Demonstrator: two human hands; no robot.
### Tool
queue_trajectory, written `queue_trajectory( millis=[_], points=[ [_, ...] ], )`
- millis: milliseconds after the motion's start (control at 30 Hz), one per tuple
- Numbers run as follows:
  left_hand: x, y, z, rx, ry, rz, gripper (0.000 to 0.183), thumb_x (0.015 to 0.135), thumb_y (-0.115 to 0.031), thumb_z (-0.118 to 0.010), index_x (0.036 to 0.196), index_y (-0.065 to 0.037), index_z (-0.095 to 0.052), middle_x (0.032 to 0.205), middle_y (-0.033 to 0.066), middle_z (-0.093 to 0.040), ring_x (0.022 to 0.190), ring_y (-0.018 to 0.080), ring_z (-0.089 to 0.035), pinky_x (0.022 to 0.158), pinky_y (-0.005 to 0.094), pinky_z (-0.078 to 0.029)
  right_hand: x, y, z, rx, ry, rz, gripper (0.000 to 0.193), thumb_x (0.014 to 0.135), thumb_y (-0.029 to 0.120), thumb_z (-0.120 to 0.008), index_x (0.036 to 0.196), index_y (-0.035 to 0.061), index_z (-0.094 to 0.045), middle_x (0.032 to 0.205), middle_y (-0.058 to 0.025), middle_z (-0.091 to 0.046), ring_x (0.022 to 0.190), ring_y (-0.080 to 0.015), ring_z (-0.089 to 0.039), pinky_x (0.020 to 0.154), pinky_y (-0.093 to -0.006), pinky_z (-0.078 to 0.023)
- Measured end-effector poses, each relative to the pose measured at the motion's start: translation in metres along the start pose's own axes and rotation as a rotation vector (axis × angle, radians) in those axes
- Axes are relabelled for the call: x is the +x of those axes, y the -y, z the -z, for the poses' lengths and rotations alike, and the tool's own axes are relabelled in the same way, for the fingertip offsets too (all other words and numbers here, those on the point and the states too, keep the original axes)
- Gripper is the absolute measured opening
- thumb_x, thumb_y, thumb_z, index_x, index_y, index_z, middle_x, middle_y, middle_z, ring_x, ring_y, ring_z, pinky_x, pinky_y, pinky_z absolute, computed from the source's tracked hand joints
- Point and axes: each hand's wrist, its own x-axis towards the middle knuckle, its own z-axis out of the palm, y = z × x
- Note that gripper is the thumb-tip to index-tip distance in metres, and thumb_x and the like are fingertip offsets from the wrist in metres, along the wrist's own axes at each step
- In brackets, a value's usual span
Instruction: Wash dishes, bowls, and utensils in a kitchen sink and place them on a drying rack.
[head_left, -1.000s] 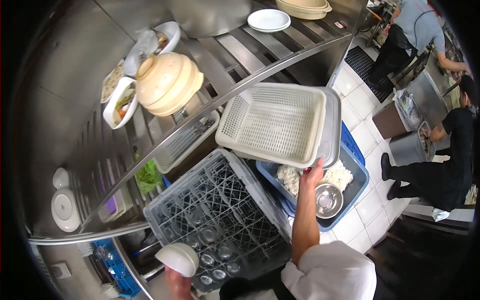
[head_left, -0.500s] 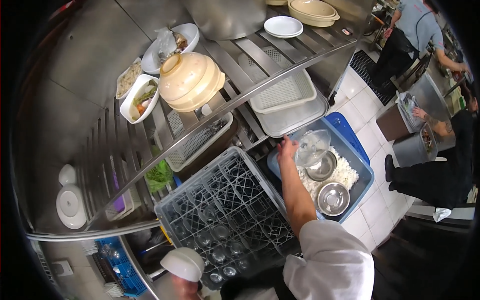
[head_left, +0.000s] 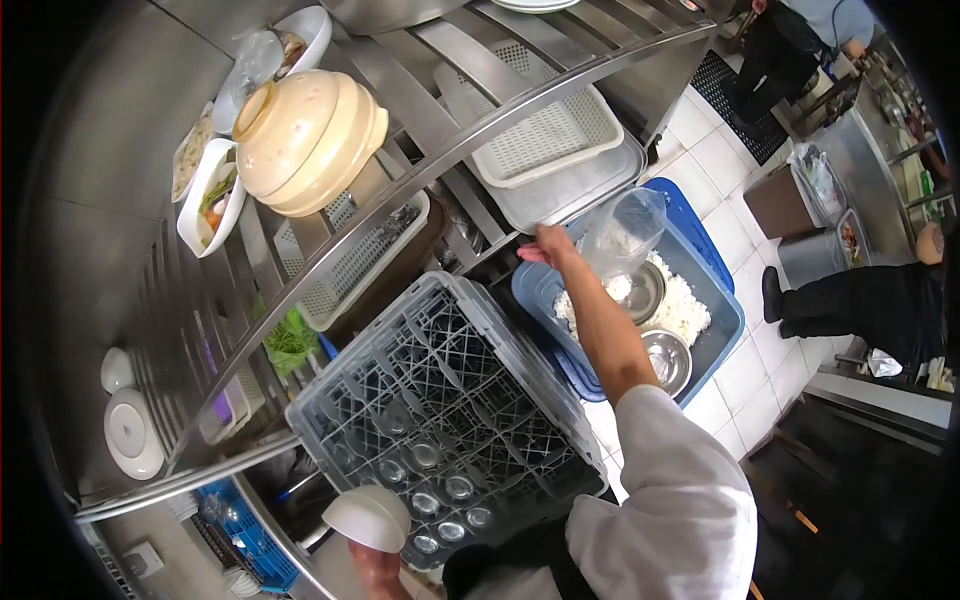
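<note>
White bowl held low; right hand stretched toward blue tub.

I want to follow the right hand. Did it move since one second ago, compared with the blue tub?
Yes. The right hand was low, over the blue tub; now it is at the tub's far edge, nearer the shelf, with a clear container beside it.

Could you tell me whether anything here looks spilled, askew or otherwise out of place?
Yes: white rice-like food lies loose in the blue tub around two metal bowls. The right hand holds a clear plastic container tilted over it.
</note>
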Motion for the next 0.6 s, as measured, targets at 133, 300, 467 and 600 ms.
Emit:
queue_trajectory(
  millis=[133,300,467,600],
  points=[
    [0.000,-0.001,-0.018,0.158,-0.014,-0.076,0.051,0.089,-0.028,-0.060,0.129,-0.002,-0.045,0.119,0.0141,-0.056,0.106,0.0287,-0.057,0.091,0.0435,-0.048,0.047,0.004,-0.001,0.311,-0.081,0.107,0.031,0.089,0.008,-0.036,0.104,-0.0156,-0.051,0.084,-0.0290,-0.064,0.068,-0.0344,-0.068,0.054,-0.0379,-0.060],
    [-0.012,-0.002,-0.009,-0.189,-0.091,0.095,0.046,0.089,-0.022,-0.061,0.128,-0.002,-0.045,0.121,0.0148,-0.054,0.110,0.0290,-0.055,0.089,0.0447,-0.051,0.034,-0.010,-0.016,0.275,-0.071,0.150,0.030,0.091,0.013,-0.038,0.103,-0.0096,-0.054,0.087,-0.0197,-0.065,0.071,-0.0246,-0.067,0.058,-0.0310,-0.058],
    [-0.031,0.014,0.012,-0.121,0.028,-0.124,0.050,0.087,-0.019,-0.064,0.130,-0.004,-0.043,0.122,0.0133,-0.054,0.110,0.0286,-0.056,0.089,0.0439,-0.051,0.041,-0.017,-0.052,0.391,-0.286,0.251,0.029,0.094,0.015,-0.040,0.102,-0.0079,-0.055,0.077,-0.0165,-0.065,0.063,-0.0236,-0.065,0.055,-0.0315,-0.057],
    [-0.071,0.013,0.024,-0.242,-0.419,0.104,0.051,0.084,-0.021,-0.066,0.127,-0.003,-0.046,0.115,0.0139,-0.058,0.104,0.0282,-0.059,0.086,0.0443,-0.051,0.008,-0.075,-0.172,-0.077,0.139,0.153,0.021,0.088,0.016,-0.055,0.094,-0.0025,-0.062,0.088,-0.0173,-0.066,0.070,-0.0257,-0.066,0.063,-0.0334,-0.055]
  ],
)
